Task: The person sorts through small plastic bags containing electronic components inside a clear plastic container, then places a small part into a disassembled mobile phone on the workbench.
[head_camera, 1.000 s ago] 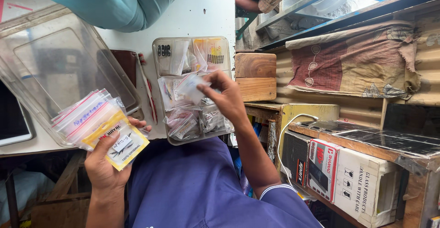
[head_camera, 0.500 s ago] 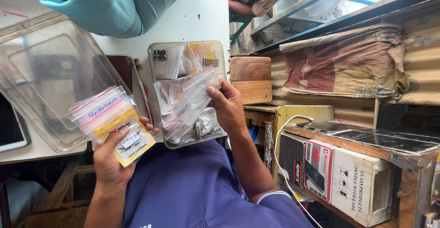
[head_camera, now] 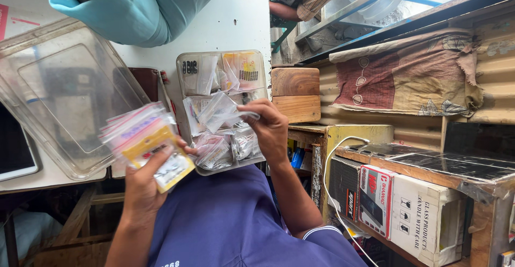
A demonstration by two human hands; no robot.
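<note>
White table fills the top of the view, and a person in a light blue sleeve leans over it at 12 o'clock.

At 9 o'clock lies a big clear lid. A dark tablet peeks in at the far left edge.

Next comes the left hand, near 7 o'clock. Its fingers are curled tight around a fat stack of packets. The thumb presses on the front one, which is yellow. The stack fans out a bit at the top.

In the middle sits a clear tray full of little bags. The right hand is over it, just right of center. Its fingers are pinched narrow on one clear bag, with the tips close together, and the bag sticks out to the left above the others.

To pull one bag out well, I think it helps to pinch just its edge and lift slowly, so the bags beside it stay put. The left hand should keep a firm squeeze, or the stack may slide apart.

At 3 o'clock are two wood blocks, a patterned cloth, and a cardboard box lower down.
</note>
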